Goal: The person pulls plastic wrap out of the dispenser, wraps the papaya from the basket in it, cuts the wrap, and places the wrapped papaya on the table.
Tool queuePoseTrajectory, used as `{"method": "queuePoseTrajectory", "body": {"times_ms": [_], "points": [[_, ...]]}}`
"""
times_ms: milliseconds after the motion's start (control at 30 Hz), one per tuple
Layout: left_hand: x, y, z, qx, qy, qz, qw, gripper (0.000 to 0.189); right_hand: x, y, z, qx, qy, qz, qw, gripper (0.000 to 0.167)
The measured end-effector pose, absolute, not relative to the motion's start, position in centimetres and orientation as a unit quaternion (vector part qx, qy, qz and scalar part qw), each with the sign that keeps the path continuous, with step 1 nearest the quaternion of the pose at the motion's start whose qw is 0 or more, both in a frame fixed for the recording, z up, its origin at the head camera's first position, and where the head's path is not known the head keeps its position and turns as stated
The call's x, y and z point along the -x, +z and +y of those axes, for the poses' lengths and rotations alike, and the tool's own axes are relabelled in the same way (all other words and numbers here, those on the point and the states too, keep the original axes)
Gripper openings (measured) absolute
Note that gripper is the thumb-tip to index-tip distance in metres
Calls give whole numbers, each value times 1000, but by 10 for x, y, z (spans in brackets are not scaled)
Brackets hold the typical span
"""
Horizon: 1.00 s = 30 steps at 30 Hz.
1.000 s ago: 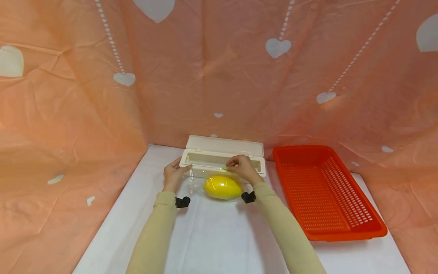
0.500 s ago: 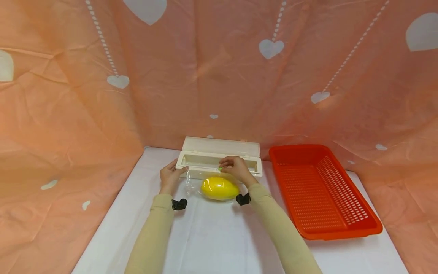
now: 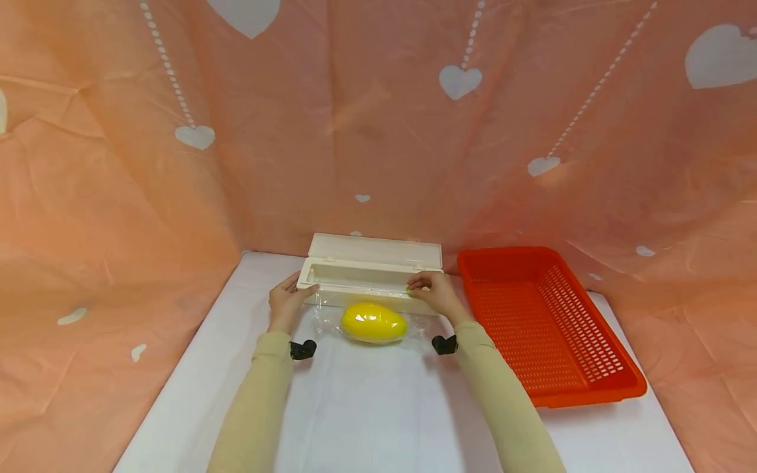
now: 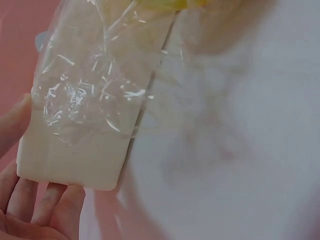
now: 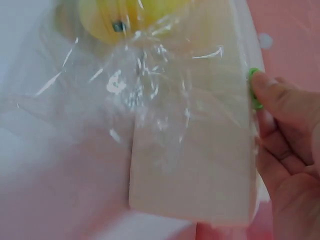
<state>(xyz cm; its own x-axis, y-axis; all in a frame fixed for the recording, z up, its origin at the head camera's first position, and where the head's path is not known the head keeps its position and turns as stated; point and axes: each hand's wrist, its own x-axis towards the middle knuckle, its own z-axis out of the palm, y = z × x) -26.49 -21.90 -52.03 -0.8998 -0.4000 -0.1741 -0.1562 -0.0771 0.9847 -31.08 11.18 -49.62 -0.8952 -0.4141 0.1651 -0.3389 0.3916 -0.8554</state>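
Observation:
A long cream cling film dispenser (image 3: 355,299) stands with its lid raised at the back. Clear cling film (image 4: 95,85) hangs down its front and spreads over and around a yellow, mango-like fruit (image 3: 374,322) just before it. My left hand (image 3: 286,301) grips the dispenser's left end, thumb on the front top edge and fingers around the end. With thumb and fingertips, my right hand (image 3: 436,293) pinches a small green slide cutter (image 5: 255,89) on the front top edge, toward the right end. The fruit's dark stem end shows through the film in the right wrist view.
A red-orange perforated basket (image 3: 544,399) stands right of the dispenser, beside my right forearm. White cloth (image 3: 355,407) covers the table. A peach curtain with white hearts (image 3: 367,131) hangs behind and along the sides.
My right hand has slid the green cutter rightward along the dispenser's edge. My left hand keeps its grip on the left end. The whole head view has shifted slightly.

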Motion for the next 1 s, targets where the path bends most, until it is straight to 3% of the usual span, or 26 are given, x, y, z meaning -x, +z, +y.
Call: {"method": "queuePoseTrajectory", "body": {"times_ms": [333, 500, 633, 833, 1000], "points": [[266, -520, -221, -202, -708, -672, 76, 67, 302, -490, 128, 165, -455, 875, -32, 14], [265, -519, -222, -203, -709, -670, 82, 66, 296, -496, 121, 135, -457, 878, -44, 20], [264, -519, -223, -206, -706, -672, 83, 66, 290, -505, 113, 114, -465, 874, -86, 25], [264, -517, -222, -200, -706, -675, 79, 66, 285, -516, 107, 95, -495, 850, -151, 16], [266, -518, -222, -195, -704, -678, 76, 66, 281, -520, 110, 97, -507, 841, -163, 17]]}}
